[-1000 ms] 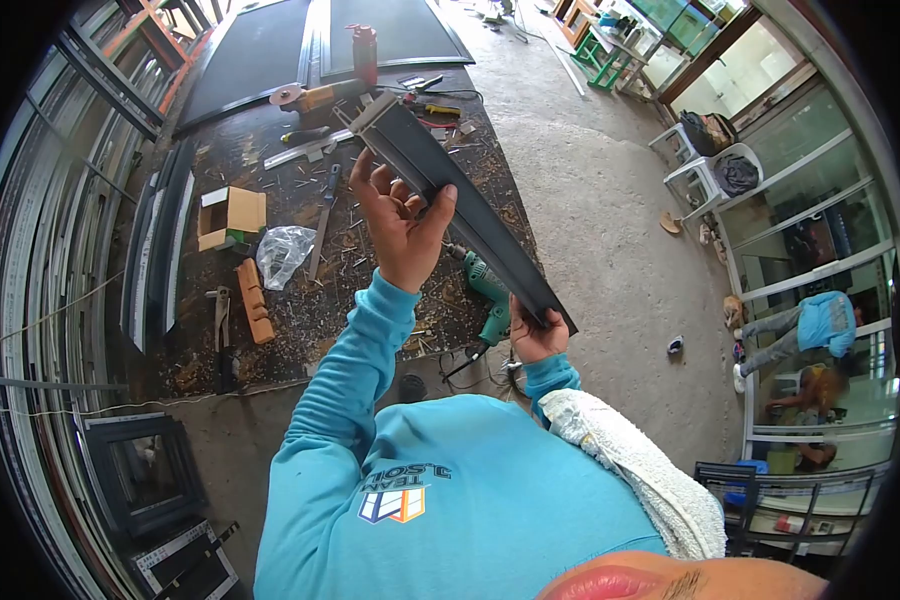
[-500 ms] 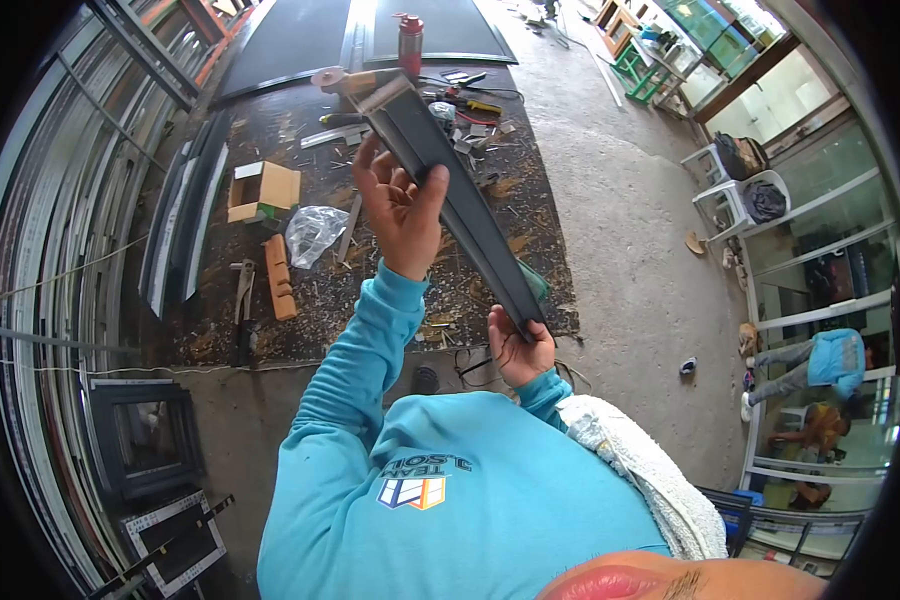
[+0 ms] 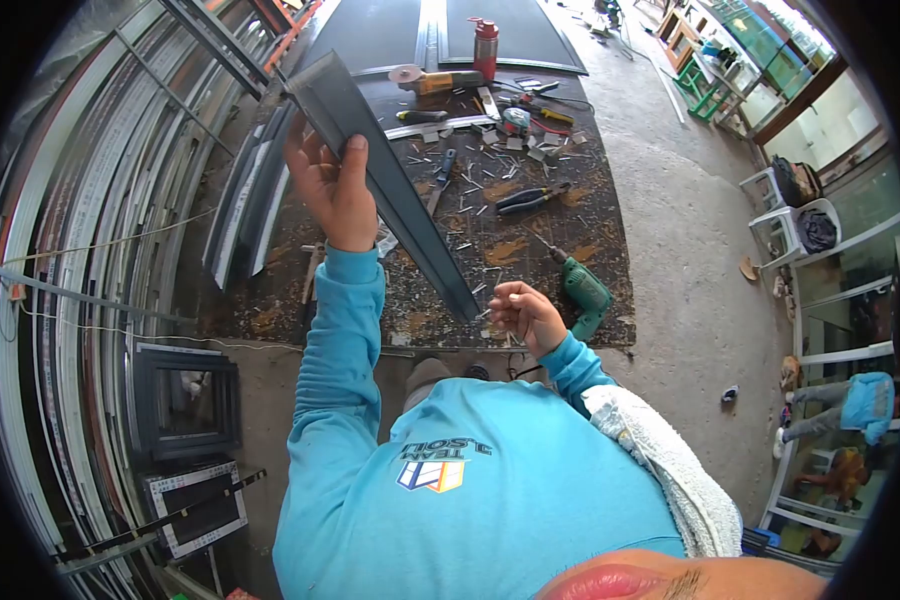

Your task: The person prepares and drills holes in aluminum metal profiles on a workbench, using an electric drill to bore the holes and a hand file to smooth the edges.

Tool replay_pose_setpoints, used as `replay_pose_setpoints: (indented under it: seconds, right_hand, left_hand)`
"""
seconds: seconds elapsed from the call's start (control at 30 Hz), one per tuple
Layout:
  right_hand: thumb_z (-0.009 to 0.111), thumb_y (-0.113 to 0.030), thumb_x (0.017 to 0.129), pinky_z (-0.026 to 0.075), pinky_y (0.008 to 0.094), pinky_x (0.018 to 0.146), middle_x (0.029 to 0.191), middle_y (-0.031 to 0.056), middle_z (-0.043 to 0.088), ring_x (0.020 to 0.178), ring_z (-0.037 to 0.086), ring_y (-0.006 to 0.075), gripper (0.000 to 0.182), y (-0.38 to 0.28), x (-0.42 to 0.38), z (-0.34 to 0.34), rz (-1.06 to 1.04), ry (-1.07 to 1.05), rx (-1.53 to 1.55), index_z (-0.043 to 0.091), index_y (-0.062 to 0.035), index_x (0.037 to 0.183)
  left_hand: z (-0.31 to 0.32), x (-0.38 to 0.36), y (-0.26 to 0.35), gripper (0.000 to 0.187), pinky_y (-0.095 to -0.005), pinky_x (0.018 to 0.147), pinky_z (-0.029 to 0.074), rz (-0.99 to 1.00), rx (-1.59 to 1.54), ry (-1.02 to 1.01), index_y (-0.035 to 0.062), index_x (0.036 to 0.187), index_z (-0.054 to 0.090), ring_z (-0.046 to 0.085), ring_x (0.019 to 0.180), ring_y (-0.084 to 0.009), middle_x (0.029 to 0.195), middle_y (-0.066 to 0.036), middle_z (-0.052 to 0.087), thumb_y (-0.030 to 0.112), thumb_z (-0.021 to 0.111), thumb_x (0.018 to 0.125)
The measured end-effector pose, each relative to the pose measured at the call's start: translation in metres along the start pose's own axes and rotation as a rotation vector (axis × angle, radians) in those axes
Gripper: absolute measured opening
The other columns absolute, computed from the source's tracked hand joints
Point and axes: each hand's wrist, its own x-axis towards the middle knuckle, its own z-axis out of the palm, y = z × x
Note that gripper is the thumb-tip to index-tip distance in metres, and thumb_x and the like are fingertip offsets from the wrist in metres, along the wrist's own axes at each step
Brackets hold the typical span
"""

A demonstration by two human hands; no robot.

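My left hand (image 3: 338, 195) is closed around the upper part of a long dark grey metal profile (image 3: 395, 195), thumb on its face. The profile slants across the bench, its lower end towards my right. Just right of that end is my right hand (image 3: 530, 318), apart from the profile, its fingers curled together. Whether something small sits in those fingers I cannot make out. A green power drill (image 3: 585, 290) lies beside my right hand, bit pointing up and left. Black-handled pliers (image 3: 530, 198) rest farther up the bench.
The worn workbench (image 3: 600, 240) carries an angle grinder (image 3: 435, 80), a red bottle (image 3: 485, 50), scattered metal bits and other hand tools. Long profiles (image 3: 80, 250) stand in racks at left. White chairs (image 3: 795, 232) and a person in blue (image 3: 865, 405) are on the right.
The profile has shifted left in view with my left hand. My right hand has let go of its lower end and moved slightly right. The view has turned, revealing the drill and pliers.
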Motion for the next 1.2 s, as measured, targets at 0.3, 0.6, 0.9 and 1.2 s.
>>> replay_pose_setpoints:
  seconds: [0.3,0.6,0.9,1.2]
  right_hand:
    - [0.065,-0.010,0.081,0.049,0.0311,0.083,0.109,0.0068,0.054,0.095,0.055,0.0147,0.044,0.039,0.086,0.050,-0.221,-0.021,-0.495,0.049,-0.0068,0.123]
    - [0.072,-0.022,0.071,0.036,0.0431,0.103,0.126,0.0226,0.043,0.119,0.044,0.0393,0.078,0.077,0.147,0.103,-0.551,0.181,-1.201,0.033,-0.0065,0.137]
    - [0.077,-0.024,0.066,0.039,0.0469,0.098,0.112,0.0191,0.056,0.110,0.051,0.0393,0.071,0.094,0.164,0.076,-0.488,0.307,-1.336,0.045,-0.0066,0.126]
    - [0.073,-0.045,0.075,0.039,0.0482,0.100,0.129,0.0248,0.044,0.117,0.050,0.0322,0.087,-0.020,0.126,-0.009,-0.634,0.794,-0.076,0.032,-0.0044,0.139]
  left_hand:
    - [-0.042,0.048,-0.007,0.059,-0.0274,0.083,0.048,0.000,-0.002,-0.034,0.0044,0.136,0.034,0.059,0.103,-0.0179,0.118,-0.013,0.057,0.001,0.063,0.086]
    - [-0.076,0.086,-0.042,0.058,-0.0258,0.078,0.046,-0.074,0.053,-0.019,0.0072,0.137,0.035,0.058,0.096,-0.0140,0.114,-0.010,0.057,0.003,0.063,0.086]
    - [-0.101,0.103,-0.072,0.048,-0.0315,0.077,0.052,-0.160,-0.011,0.134,0.0108,0.128,0.044,0.059,0.097,-0.0173,0.111,-0.009,0.059,0.020,0.068,0.087]
    - [-0.250,0.106,-0.097,0.046,-0.0519,0.098,0.048,-0.505,-0.095,0.435,0.0026,0.127,0.051,0.060,0.108,-0.0327,0.126,-0.019,0.056,0.036,0.046,0.097]
